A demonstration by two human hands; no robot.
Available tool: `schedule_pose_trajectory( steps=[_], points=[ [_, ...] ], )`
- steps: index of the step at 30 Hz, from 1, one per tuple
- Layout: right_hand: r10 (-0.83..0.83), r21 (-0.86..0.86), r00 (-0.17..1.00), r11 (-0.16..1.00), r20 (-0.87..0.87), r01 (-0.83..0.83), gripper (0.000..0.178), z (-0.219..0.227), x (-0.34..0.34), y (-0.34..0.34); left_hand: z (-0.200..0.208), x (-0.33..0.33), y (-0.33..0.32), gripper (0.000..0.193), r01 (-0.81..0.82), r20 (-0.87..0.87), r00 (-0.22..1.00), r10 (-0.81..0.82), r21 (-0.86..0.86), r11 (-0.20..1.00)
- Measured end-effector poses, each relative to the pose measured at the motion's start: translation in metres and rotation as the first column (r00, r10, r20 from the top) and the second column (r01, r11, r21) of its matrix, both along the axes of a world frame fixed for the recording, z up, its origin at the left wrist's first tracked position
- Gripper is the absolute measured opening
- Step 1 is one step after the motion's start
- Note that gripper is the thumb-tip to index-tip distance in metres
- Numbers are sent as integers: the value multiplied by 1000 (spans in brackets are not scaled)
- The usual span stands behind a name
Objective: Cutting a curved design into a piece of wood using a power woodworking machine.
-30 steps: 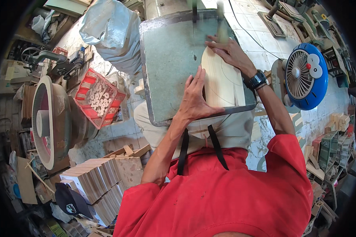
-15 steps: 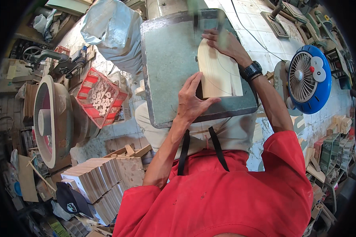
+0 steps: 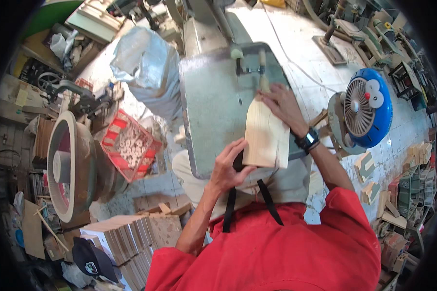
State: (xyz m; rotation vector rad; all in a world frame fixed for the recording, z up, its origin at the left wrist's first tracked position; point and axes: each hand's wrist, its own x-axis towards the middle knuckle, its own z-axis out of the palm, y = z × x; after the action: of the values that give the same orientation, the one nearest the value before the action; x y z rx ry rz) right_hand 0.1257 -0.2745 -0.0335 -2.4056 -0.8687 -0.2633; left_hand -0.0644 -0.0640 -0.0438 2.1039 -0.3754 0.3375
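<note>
Our board [image 3: 267,140] had slid nearer the table's [image 3: 211,111] front rim, apparently mid-shaping; our left hand [image 3: 226,165] braced it, digits apart; right hand's [image 3: 285,109] grip unclear. Next, we judged, needed steady guiding.

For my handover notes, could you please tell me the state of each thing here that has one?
Flat pale wooden board: lying on the grey rectangular table
Left hand: spread, against the board's near left corner
Right hand: laid over its far right side
Red plastic basket: holding small white pieces
Blue round plastic fan: facing left; whether running, cannot tell
Dark fabric cap: resting against stacked wooden boards
</note>
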Motion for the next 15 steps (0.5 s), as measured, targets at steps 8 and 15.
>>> schedule_pose_trajectory(
  steps=[8, 15],
  points=[
    [-69, 293, 994, 952, -88, 92, 51, -3, -17, -9, 123, 67, 70, 35, -260, 231, 889, 396, -457, 850],
    [-260, 470, 881, 767, -395, 437, 45, -14, -59, -71, 364, 162, 71, 69, -156, 729, 672, 133, -37, 987]
  ],
)
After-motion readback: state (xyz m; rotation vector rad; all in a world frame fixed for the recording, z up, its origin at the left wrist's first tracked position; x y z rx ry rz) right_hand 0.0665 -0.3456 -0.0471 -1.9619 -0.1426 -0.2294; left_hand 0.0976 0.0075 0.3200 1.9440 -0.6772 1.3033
